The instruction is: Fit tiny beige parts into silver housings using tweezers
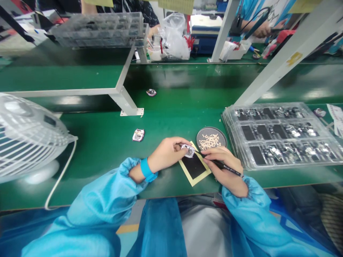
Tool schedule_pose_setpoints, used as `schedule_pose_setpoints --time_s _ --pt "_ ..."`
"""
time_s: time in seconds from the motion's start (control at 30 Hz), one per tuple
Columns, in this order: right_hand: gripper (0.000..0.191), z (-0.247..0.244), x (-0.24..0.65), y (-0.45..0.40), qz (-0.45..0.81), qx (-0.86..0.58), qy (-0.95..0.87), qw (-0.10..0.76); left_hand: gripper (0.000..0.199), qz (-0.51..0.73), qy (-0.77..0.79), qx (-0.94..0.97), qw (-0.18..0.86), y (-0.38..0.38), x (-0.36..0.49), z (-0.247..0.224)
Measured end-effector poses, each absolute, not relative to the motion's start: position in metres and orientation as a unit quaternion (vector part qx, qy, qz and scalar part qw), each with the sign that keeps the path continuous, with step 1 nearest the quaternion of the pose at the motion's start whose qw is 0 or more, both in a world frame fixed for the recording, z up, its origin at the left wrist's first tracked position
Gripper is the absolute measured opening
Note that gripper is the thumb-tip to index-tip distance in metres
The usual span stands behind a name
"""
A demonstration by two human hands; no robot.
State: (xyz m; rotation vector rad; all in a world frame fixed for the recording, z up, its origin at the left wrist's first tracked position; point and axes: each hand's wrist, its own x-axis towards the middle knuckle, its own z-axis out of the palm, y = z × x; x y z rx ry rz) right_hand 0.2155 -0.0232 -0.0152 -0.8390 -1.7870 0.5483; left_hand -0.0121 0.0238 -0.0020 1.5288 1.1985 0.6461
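White-rimmed, rounded-square housing with a greyish inner face (188,151) is resting in the pinch of my left hand (169,153), over the far end of a black rectangular pad with a pale yellow border (194,166). Thumb and fingers are gripping its left edge, parted only by the housing itself. My right hand (224,165) is closing its fingers around a slim black pen-like tool with pale lettering (232,170), whose tip is pointing at the housing's right side. At this distance I cannot tell whether the tip is touching, or carrying anything. Just beyond the right hand, a round dark-grey perforated dish (198,132) is holding tiny cream-coloured pieces (210,140). For good work, I am judging, the left pinch should be bearing on the rim alone, firm without bending it, leaving the inner face open. The tool should be coming in at a low slant and pressing lightly, lest the tip be skidding or scratching. Working over the black pad is probably helping: any dropped pale piece would be showing clearly.
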Motion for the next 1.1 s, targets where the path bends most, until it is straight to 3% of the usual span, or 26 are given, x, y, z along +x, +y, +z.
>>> schedule_pose_setpoints --time_s 0.3,0.67,0.87,1.1 --pt "0.025 -0.02 0.217 -0.023 0.246 -0.349 -0.754 0.499 0.026 0.268 0.5 0.677 0.468 0.021 -0.011 0.002" --pt "0.037 -0.011 0.217 -0.027 0.187 -0.32 -0.734 0.569 0.027 0.234 0.431 0.491 0.72 0.021 -0.005 0.013" --pt "0.036 -0.012 0.218 -0.028 0.172 -0.345 -0.712 0.587 0.025 0.254 0.437 0.477 0.719 0.02 -0.004 0.012" --pt "0.03 -0.007 0.216 -0.027 0.179 -0.336 -0.75 0.541 0.027 0.264 0.453 0.495 0.693 0.021 -0.005 0.009"
